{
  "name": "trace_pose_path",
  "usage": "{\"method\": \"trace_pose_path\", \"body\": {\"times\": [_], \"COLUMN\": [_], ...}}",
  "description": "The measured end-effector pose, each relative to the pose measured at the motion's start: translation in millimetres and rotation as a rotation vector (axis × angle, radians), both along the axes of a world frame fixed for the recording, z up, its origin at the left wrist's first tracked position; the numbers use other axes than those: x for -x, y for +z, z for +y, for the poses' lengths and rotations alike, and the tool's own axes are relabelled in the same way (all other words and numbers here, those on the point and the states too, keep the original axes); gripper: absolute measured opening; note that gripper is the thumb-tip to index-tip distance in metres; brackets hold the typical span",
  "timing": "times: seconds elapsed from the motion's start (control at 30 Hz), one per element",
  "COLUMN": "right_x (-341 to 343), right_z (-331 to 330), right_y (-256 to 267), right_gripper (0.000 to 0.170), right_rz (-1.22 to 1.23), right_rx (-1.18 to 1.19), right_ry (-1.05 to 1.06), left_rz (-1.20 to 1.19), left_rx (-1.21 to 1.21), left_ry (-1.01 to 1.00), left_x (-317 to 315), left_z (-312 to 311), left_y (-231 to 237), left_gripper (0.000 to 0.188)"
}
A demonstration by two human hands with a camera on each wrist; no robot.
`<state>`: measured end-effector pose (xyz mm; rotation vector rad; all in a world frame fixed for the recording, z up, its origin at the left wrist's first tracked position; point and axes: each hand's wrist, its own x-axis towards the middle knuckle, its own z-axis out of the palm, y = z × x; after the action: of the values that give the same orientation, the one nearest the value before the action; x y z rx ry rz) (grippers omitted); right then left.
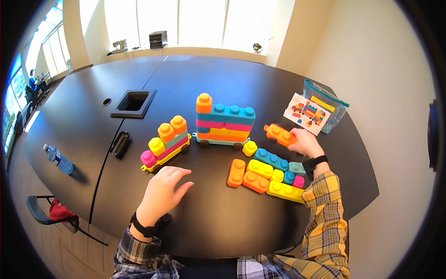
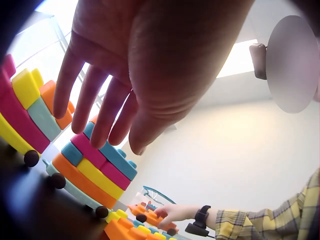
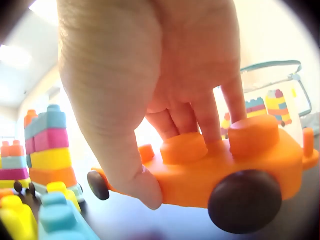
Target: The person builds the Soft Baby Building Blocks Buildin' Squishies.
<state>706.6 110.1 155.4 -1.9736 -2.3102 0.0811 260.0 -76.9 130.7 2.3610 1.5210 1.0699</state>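
My right hand holds an orange wheeled toy train base, the thumb on one side and the fingers on the other. In the right wrist view the base shows round studs, dark wheels and an end hook. My left hand holds nothing, its fingers loosely extended near a yellow-based block car topped with pink, yellow and orange blocks. Beside that stands a taller car with blue, pink, yellow and orange layers. Several loose building blocks lie grouped below the right hand; a small yellow block sits by the tall car.
Behind the right hand, a picture card leans on a clear zip pouch. A water bottle, a black case-like object and a square table opening are to the left. A person sits far off.
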Motion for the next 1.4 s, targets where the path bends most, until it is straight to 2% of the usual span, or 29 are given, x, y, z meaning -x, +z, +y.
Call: {"method": "trace_pose_path", "body": {"times": [0.1,0.17,0.2,0.27,0.3,0.37,0.4,0.53,0.67,0.73,0.97,1.17,1.23,1.4], "right_x": [15,42,62,93,105,124,135,154,159,158,157,130,116,100], "right_z": [-37,-73,-95,-129,-140,-156,-163,-179,-182,-182,-182,-183,-188,-199], "right_y": [26,41,47,40,31,4,-4,-31,-46,-51,-53,-50,-41,-48], "right_gripper": [0.047,0.048,0.044,0.038,0.046,0.05,0.049,0.045,0.044,0.037,0.038,0.049,0.049,0.032], "right_rz": [0.184,0.25,0.188,0.113,0.104,0.092,0.066,0.034,0.019,0.06,0.076,0.227,0.296,0.356], "right_rx": [-0.225,-0.241,-0.209,-0.147,-0.115,-0.032,0.031,0.1,0.097,0.046,0.068,0.038,-0.027,0.036], "right_ry": [0.18,0.332,0.363,0.485,0.604,0.689,0.684,0.707,0.677,0.668,0.647,0.628,0.537,0.429], "left_rz": [-0.027,-0.086,-0.088,-0.168,-0.168,-0.066,-0.05,0.017,0.081,0.099,0.107,0.093,0.093,0.093], "left_rx": [0.058,0.074,0.076,0.2,0.203,0.191,0.259,0.339,0.414,0.412,0.423,0.425,0.427,0.423], "left_ry": [0.017,0.032,0.028,0.011,0.009,-0.098,-0.145,-0.241,-0.256,-0.25,-0.237,-0.219,-0.212,-0.212], "left_x": [5,6,4,1,0,-6,-8,-22,-29,-30,-34,-33,-32,-33], "left_z": [-9,-13,-15,-18,-20,-24,-25,-30,-31,-29,-28,-28,-29,-29], "left_y": [-2,-6,-7,-8,-9,-11,-13,-20,-30,-34,-36,-37,-37,-35], "left_gripper": [0.03,0.036,0.036,0.049,0.049,0.061,0.07,0.077,0.073,0.071,0.065,0.064,0.063,0.063]}}
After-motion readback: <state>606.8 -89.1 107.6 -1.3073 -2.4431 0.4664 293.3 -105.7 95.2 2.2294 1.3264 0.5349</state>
